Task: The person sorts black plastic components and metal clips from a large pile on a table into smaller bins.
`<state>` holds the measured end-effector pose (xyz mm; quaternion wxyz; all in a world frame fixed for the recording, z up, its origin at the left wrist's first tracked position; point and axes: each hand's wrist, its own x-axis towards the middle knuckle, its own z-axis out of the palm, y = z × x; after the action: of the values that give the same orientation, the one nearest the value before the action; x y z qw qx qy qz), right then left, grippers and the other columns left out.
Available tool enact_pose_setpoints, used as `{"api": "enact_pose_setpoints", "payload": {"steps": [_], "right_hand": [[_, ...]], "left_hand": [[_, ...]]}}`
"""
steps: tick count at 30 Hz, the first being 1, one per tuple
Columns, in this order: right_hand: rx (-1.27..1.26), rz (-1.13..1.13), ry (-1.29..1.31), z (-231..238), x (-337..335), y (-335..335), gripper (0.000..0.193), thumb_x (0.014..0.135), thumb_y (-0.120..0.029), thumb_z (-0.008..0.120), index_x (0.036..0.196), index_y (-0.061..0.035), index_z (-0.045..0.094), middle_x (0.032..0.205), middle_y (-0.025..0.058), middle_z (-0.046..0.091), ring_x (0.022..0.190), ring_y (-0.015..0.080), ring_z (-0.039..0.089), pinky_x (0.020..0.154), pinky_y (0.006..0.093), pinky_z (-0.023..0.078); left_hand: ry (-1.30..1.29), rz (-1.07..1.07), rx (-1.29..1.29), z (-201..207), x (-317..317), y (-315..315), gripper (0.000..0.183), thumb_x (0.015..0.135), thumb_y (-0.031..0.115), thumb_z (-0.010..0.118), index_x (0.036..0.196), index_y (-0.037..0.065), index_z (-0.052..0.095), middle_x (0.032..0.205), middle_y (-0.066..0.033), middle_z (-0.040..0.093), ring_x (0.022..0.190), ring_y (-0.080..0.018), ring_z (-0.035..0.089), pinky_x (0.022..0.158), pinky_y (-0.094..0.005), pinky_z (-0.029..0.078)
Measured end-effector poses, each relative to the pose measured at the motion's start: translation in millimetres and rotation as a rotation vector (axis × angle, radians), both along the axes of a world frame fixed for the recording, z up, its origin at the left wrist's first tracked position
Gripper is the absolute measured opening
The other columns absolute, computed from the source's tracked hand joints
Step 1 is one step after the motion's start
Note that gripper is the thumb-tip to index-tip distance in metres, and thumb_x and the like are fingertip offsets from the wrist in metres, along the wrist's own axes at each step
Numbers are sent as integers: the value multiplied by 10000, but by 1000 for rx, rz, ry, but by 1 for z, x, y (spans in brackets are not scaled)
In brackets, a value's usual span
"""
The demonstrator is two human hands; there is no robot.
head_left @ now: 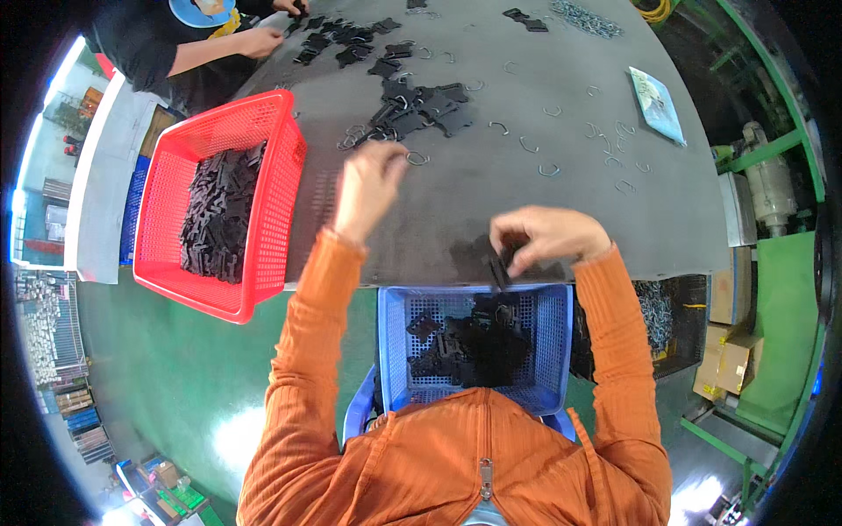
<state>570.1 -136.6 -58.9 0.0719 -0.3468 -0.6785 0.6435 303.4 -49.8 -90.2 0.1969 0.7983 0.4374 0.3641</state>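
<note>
My right hand (pixel 553 235) pinches a flat black plastic piece (pixel 500 270) at the table's near edge, just above the blue basket (pixel 390 346). That basket holds a heap of similar black pieces (pixel 478 342). Farther left, my left hand (pixel 370 186) is over the table with its fingers bent together; blur hides what they hold, if anything. Close to its fingertips is a metal D-shaped ring (pixel 418 159). Beyond that hand lies a pile of black plastic pieces (pixel 412 110), with several more metal rings (pixel 353 136) at its left end.
On my left stands a red basket (pixel 276 202) full of black pieces. Loose metal rings (pixel 548 170) and a light-blue packet (pixel 656 105) lie on the grey table (pixel 456 219). A co-worker's hands (pixel 260 41) handle pieces at the far left. A dark crate (pixel 684 324) stands below right.
</note>
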Motion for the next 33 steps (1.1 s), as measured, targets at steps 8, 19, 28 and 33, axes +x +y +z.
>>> {"api": "enact_pose_setpoints", "payload": {"steps": [8, 19, 28, 33], "right_hand": [[-16, -405, 87, -18, 30, 19, 268, 766, -86, 716, 972, -33, 553, 843, 4, 587, 736, 80, 537, 622, 230, 450], [396, -748, -2, 7, 49, -5, 198, 819, -116, 653, 969, 9, 622, 858, 38, 649, 802, 107, 584, 761, 266, 469], [205, -13, -151, -4, -46, -76, 257, 746, -223, 683, 916, -33, 654, 869, 111, 682, 786, 230, 652, 717, 316, 497], [1012, -359, -339, -38, -40, -51, 349, 872, -324, 555, 1192, -183, 569, 1338, 32, 489, 1273, 241, 410, 993, 447, 352]], "left_hand": [[408, 130, 222, -27, -15, 74, 208, 819, 211, 629, 978, 82, 664, 939, -103, 641, 879, -304, 590, 797, -380, 464], [-773, -58, -343, -4, -4, 83, 96, 864, 157, 647, 937, 100, 673, 955, -21, 658, 912, -103, 593, 737, -251, 463], [-1495, -556, -822, -11, 14, 65, 121, 928, 257, 545, 999, 191, 617, 1174, -20, 578, 1268, -291, 416, 1029, -498, 338], [-1530, -298, -859, 2, 29, 55, 148, 936, 284, 523, 993, 186, 619, 1208, -27, 563, 1292, -278, 387, 1072, -493, 274]]}}
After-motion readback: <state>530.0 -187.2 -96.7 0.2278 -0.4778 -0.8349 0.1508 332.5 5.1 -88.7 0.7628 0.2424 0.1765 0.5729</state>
